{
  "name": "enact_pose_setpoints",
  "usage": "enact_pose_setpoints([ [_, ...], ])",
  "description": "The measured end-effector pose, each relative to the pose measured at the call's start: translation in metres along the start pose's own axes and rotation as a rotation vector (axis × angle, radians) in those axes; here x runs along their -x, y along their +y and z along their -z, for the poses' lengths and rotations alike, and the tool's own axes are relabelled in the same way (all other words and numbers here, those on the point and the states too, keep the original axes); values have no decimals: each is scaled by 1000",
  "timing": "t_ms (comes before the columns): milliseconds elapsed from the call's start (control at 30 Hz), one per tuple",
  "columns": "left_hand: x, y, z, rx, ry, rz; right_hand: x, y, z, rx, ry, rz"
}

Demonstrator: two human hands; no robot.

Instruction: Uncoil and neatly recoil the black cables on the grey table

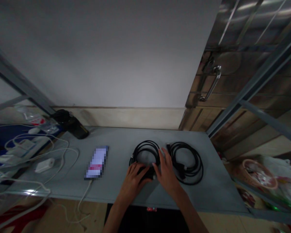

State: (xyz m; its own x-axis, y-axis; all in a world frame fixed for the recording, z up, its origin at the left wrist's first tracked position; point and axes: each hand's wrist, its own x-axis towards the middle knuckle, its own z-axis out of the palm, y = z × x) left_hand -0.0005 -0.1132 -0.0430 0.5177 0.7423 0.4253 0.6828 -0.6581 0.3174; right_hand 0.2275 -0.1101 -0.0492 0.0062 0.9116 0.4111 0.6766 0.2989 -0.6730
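Observation:
Two coiled black cables lie side by side on a grey metal tabletop. My left hand (134,182) is at the near side of the left coil (148,142), its fingers bent over the cable and a dark part between thumb and forefinger. My right hand (167,173) rests at that coil's right edge. Its fingers stretch forward and apart, with the thumb close to the left hand's fingertips. Just right of my right hand sits the other coil (199,161), with dark connectors at its near and upper left sides. My hands partly cover the left coil's near side.
A phone (97,162) with a lit, blurred screen lies left, plugged into a white cord. Farther left are a white adapter (45,165), tangled white cords, a black object (75,126) and a plastic bottle (36,119). Metal posts frame the grey tabletop (116,139); a pink basket (247,166) stands right.

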Motion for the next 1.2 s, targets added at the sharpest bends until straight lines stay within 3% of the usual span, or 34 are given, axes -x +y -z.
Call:
enact_pose_setpoints([
  [133,1,1,-1,-10,6,18,26,5,35,208,53,36],
  [333,2,1,-5,-16,22,27,58,61,68,367,102,78],
  [433,3,0,-5,-18,33,31,67,74,71,387,86,96],
  [733,6,11,6,-10,145,62,65,65,73,347,101,82],
  [933,19,26,18,105,339,187,65,63,77,302,143,48],
  [1200,38,31,16,126,424,336,64,66,78,224,195,3],
])
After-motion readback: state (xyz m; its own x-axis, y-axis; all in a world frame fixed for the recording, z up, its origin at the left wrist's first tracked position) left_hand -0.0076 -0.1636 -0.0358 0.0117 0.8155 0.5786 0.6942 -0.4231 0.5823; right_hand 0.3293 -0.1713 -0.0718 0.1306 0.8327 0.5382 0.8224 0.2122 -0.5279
